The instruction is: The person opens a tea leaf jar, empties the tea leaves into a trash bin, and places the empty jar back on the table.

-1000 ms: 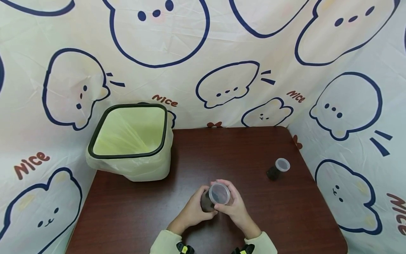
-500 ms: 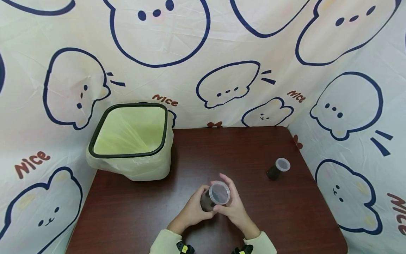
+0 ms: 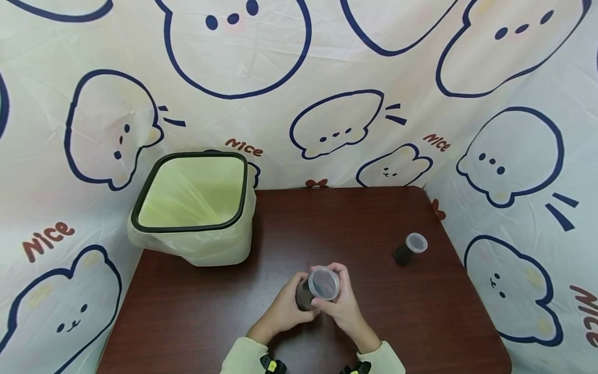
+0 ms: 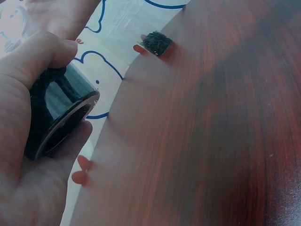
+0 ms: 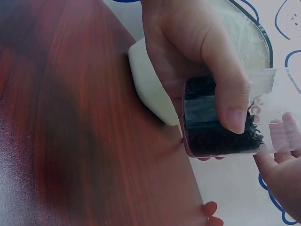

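A clear plastic jar with dark, shredded contents is held tilted over the front middle of the table, its translucent round top facing up. My left hand grips the lower body, and its thumb presses on the dark-filled part in the right wrist view. The right hand curls thumb and fingers round the rim at the top end. Through the clear upper wall, right fingertips show in the right wrist view. A second jar, smaller in view and similarly filled, stands at the table's right side.
A pale green bin with a dark rim and a clear liner stands at the back left of the brown table. Behind and beside the table hangs a white cloth with cartoon animals.
Half a second ago the right fingers were lifted and straighter off the rim; now they are curled back against it. The left hand and the jar have stayed almost in place.
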{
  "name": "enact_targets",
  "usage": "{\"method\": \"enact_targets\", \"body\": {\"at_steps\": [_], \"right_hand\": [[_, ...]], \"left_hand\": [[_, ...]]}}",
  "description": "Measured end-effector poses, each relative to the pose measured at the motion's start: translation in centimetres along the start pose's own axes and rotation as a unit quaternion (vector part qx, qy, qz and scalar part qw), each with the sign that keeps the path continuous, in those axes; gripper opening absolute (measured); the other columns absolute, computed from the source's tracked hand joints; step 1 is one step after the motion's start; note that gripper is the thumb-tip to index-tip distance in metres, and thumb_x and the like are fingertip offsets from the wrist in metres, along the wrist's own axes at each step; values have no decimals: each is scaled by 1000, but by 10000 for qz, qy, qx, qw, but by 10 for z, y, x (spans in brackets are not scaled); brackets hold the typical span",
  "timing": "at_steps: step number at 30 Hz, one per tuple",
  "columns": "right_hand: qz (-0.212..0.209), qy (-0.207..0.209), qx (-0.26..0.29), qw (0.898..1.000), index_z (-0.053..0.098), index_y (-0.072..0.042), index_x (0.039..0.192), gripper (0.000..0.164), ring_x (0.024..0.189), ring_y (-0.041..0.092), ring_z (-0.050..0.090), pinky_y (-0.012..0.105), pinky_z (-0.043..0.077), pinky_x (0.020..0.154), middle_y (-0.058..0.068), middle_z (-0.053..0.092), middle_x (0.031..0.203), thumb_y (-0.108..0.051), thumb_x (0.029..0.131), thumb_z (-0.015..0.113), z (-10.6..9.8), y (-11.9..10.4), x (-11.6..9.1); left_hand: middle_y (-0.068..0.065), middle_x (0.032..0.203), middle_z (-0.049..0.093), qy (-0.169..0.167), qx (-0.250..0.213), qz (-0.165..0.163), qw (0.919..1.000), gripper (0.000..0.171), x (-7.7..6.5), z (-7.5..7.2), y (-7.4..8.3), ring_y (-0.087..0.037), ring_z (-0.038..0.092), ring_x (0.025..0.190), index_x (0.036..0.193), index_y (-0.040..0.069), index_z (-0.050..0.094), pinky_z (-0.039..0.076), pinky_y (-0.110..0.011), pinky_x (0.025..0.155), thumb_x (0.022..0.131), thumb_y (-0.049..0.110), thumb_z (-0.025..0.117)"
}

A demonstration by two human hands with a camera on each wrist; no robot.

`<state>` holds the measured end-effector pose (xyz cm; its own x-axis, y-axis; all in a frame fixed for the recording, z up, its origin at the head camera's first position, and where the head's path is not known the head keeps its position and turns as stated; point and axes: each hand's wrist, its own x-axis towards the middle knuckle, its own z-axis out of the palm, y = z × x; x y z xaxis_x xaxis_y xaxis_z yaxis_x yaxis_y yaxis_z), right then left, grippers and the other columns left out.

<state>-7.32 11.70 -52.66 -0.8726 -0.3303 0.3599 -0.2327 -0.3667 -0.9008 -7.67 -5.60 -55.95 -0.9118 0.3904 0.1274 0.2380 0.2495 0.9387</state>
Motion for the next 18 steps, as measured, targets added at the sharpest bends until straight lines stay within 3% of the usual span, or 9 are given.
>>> {"method": "enact_targets", "body": {"at_steps": [18], "right_hand": [[118, -22, 152, 9998, 24, 14, 126, 68, 124, 35, 40, 40, 35, 101, 38, 38, 132, 3, 78, 72, -2, -3, 2]], "left_hand": [[7, 113, 58, -92, -242, -94, 9996, 65, 0, -1, -1, -12, 55, 98, 123, 21, 44, 43, -31, 86, 70, 18, 81]]}}
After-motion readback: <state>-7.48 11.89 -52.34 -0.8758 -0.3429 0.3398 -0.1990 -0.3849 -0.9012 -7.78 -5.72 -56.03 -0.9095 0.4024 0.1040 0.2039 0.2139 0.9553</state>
